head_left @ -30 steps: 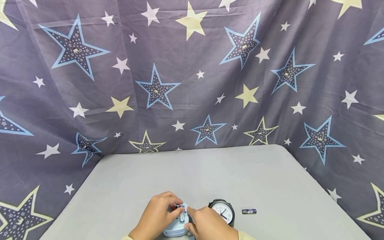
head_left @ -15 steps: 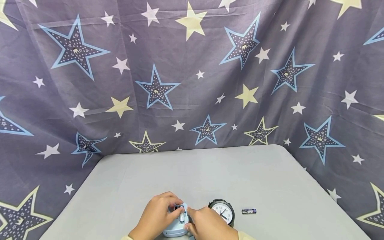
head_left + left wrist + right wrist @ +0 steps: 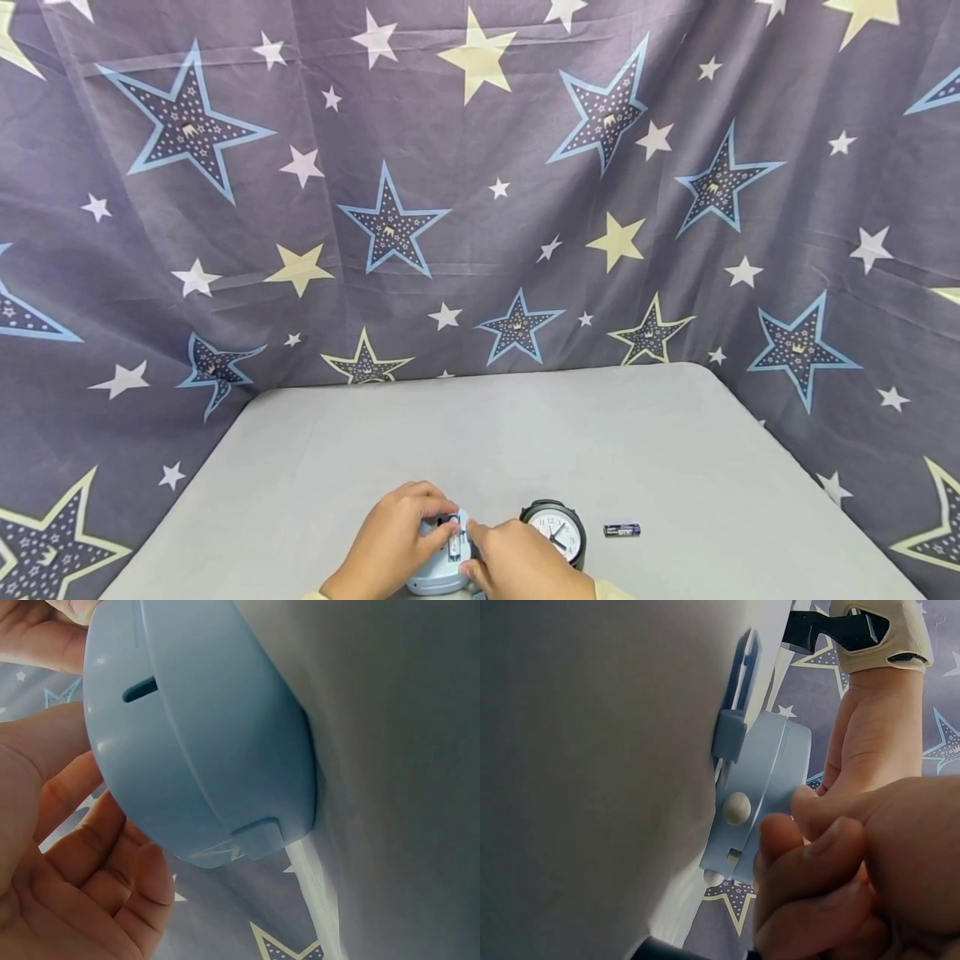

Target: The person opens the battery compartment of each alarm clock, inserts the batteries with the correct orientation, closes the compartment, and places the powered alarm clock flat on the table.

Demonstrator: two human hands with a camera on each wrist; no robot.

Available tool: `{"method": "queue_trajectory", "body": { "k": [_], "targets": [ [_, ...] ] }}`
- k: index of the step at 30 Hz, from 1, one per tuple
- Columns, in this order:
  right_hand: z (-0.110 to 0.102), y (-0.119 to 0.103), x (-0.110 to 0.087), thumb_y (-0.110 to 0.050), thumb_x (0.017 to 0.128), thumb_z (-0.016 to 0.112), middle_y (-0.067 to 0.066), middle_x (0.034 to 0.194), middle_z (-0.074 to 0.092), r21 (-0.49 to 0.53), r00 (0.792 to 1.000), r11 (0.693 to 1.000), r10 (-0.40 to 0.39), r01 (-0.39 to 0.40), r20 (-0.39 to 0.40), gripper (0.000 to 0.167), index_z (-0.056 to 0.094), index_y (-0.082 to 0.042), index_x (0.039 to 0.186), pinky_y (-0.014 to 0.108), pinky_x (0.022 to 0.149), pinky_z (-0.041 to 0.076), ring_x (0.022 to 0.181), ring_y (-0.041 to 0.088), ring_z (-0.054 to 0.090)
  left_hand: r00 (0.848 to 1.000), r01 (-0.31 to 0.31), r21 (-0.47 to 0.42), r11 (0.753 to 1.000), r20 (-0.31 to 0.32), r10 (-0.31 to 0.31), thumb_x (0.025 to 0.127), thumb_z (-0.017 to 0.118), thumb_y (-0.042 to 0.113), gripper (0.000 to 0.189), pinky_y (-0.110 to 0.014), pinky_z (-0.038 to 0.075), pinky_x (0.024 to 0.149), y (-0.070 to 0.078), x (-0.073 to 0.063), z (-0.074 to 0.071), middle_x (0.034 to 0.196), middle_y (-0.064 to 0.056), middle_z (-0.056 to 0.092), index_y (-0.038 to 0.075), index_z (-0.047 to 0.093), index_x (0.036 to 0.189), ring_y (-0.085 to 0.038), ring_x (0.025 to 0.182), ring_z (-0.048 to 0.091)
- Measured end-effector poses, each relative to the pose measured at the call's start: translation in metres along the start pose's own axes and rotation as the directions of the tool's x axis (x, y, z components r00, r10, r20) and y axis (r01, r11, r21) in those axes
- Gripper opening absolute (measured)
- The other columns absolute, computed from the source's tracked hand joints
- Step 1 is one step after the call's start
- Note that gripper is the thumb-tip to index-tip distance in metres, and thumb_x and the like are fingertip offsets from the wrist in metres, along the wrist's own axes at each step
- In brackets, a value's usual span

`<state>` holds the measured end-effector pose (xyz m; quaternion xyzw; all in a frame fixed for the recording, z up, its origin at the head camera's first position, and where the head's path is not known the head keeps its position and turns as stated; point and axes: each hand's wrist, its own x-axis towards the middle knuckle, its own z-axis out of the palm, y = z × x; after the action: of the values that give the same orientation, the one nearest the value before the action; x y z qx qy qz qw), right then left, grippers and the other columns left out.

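Note:
A light blue alarm clock (image 3: 437, 575) lies back up on the table, its battery compartment uncovered. A battery (image 3: 454, 546) sits in the compartment, its far end partly hidden by fingers. My left hand (image 3: 401, 529) reaches over from the left, thumb and index finger pinching at the battery's far end. In the left wrist view the other fingers curl loosely beside the clock's casing (image 3: 217, 735). My right hand (image 3: 521, 562) grips the clock's right edge with thumb and index finger; its other fingers are curled in the right wrist view.
A black alarm clock (image 3: 558, 532) stands just right of my right hand, partly covered by it. Farther right lies a dark battery (image 3: 622, 530). A small blue plastic piece (image 3: 731, 735) rests near the blue clock. Star-patterned cloth (image 3: 480, 208) hangs behind the grey table (image 3: 510, 442).
Both hands keep nearly the same place. Around the left thumb and index finger, the battery compartment looks slightly different, from a small shift of fingers or battery. The head view has tilted very slightly.

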<state>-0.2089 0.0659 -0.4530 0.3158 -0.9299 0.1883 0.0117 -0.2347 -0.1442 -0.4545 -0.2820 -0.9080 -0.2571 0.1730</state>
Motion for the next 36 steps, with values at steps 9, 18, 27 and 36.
{"method": "queue_trajectory", "body": {
  "k": [9,18,27,36],
  "targets": [
    [-0.0013,-0.0011,0.0015,-0.039,0.096,0.071,0.003,0.101,0.079,0.016,1.000,1.000,0.021,-0.022,0.020,0.052,0.068,-0.002,0.133,0.025,0.072,0.059,0.083,0.006,0.072,0.999,0.018,0.015,1.000,0.043,-0.019,0.088,0.082,0.027,0.012,-0.032,0.057,0.084,-0.0025,0.0008,-0.0002,0.097,0.022,0.068,0.022,0.082,0.099,-0.003,0.095,0.062],
    [-0.0011,-0.0010,0.0006,-0.039,0.096,0.071,0.003,0.100,0.080,0.021,0.999,0.999,0.027,-0.027,0.021,0.052,0.068,-0.002,0.133,0.025,0.071,0.058,0.083,0.005,0.071,0.999,0.016,0.035,0.999,0.046,-0.018,0.088,0.082,0.027,0.012,-0.033,0.057,0.085,-0.0014,0.0006,-0.0005,0.097,0.021,0.068,0.021,0.083,0.099,-0.004,0.096,0.061],
    [-0.0003,-0.0007,0.0002,-0.039,0.096,0.072,0.002,0.096,0.079,0.020,1.000,0.999,0.027,-0.028,0.015,0.051,0.068,-0.003,0.133,0.024,0.067,0.056,0.077,0.002,0.069,0.999,-0.008,0.061,0.998,0.053,0.004,0.089,0.081,0.028,0.014,-0.033,0.057,0.085,-0.0018,0.0006,-0.0001,0.100,0.018,0.068,0.020,0.083,0.100,-0.006,0.096,0.059],
    [0.0003,-0.0002,0.0007,-0.039,0.096,0.071,0.002,0.096,0.079,0.014,0.999,0.999,0.028,-0.029,0.019,0.052,0.068,-0.003,0.134,0.024,0.068,0.057,0.077,0.003,0.069,0.997,-0.009,0.048,0.999,0.082,0.005,0.091,0.079,0.030,0.016,-0.034,0.056,0.087,-0.0027,0.0002,-0.0005,0.103,0.018,0.067,0.020,0.082,0.103,-0.006,0.098,0.059]
  ]
}}
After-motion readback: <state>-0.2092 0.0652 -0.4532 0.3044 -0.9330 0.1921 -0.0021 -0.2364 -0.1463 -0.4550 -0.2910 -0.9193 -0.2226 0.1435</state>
